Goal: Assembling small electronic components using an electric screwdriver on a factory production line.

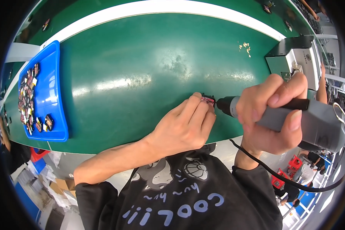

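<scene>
A: Biggest first?
B: Green desk (pixel 115 61), spans most of the view. Blue tray (pixel 53 92) on its left end, long axis running near to far. White-and-black box (pixel 304 63) at the far right.
A: Tool?
B: Grey driver (pixel 320 122). Long axis roughly left-right, rear end a bit nearer the body. Black nose (pixel 225 106) points left, straight at the part. Black cable (pixel 291 183) curves below it.
A: Hands?
B: Right hand (pixel 272 111): fingers (pixel 293 86) wrapped around the driver body, clamped. Left hand (pixel 186 122): fingers bunched together, clamped on the small black part (pixel 207 100); thumb hidden.
A: Where's the part, which way round?
B: Near edge of the desk, right of centre, between left fingertips and driver nose. Black frame, red inside. Visible bit looks longer left-right; fingers cover the rest, so can't confirm the long axis. Nose is right at its right side; can't tell if touching.
A: Anything smaller?
B: Black assemblies (pixel 28 96) with pale tags, heaped along the tray's left side, a couple at the near end. Smallest: yellowish bits (pixel 246 47) scattered on the desk, far right.
</scene>
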Demonstrator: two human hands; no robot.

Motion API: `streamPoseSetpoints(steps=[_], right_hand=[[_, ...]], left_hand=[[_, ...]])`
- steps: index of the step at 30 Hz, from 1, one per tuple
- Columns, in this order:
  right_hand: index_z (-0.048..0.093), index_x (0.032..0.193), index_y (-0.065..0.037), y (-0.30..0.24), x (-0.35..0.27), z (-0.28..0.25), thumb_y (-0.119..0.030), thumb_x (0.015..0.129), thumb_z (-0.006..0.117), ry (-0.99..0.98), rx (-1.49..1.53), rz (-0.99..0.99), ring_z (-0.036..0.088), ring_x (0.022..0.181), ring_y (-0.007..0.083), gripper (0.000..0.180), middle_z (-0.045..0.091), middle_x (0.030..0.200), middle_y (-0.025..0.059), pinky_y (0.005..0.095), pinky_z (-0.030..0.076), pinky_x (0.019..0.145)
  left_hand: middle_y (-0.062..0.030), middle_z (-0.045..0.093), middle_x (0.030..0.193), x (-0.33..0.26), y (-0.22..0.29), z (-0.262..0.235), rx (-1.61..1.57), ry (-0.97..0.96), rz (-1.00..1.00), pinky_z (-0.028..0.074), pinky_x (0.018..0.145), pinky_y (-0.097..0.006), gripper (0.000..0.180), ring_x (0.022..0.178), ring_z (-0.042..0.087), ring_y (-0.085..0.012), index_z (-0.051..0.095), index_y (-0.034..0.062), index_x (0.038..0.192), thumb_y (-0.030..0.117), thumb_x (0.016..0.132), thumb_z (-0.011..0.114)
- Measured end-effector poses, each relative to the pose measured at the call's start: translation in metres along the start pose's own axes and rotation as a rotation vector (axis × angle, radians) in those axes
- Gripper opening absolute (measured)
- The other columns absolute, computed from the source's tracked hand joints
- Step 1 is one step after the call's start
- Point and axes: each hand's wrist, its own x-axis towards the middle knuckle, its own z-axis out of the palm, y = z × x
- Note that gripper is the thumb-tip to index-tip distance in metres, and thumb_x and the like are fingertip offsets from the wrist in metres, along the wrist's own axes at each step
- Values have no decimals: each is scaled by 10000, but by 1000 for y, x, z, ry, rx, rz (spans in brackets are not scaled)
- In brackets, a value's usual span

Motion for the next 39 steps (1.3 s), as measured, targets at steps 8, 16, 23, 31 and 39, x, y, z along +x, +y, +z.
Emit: streamPoseSetpoints(steps=[8,16,23,31,39], right_hand=[[423,942,-44,6,-13,-5,-336,938,595,37,57,-48,412,370,139,340,479,633,82,280,351,344],[394,951,-36,-8,-2,0,-373,948,590,-23,-59,7,424,372,145,389,486,656,98,299,372,350],[388,921,-35,2,3,-5,-347,944,580,-77,37,22,413,376,140,368,474,646,103,294,381,336],[394,930,-43,-2,-5,-9,-346,943,590,-29,79,3,414,383,141,361,479,657,103,281,361,337],[373,929,-24,-5,7,-4,-328,992,483,-57,48,23,421,362,150,330,466,679,118,299,373,352]], left_hand=[[-143,607,835,2,-1,1,21,-29,18,585,692,-318,204,873,659,-289,680,-89,881,3,701,712],[-137,605,820,-1,-1,2,19,18,17,588,700,-318,211,868,659,-282,682,-90,889,9,704,710],[-131,600,810,-1,0,3,7,25,-6,583,680,-313,158,855,655,-274,674,-84,865,-21,724,705],[-132,598,802,0,0,2,80,-39,61,590,721,-325,117,859,664,-292,663,-82,848,-20,755,696],[-122,590,783,-1,-3,1,88,-24,98,606,760,-321,151,832,674,-290,665,-84,870,-6,743,689]])
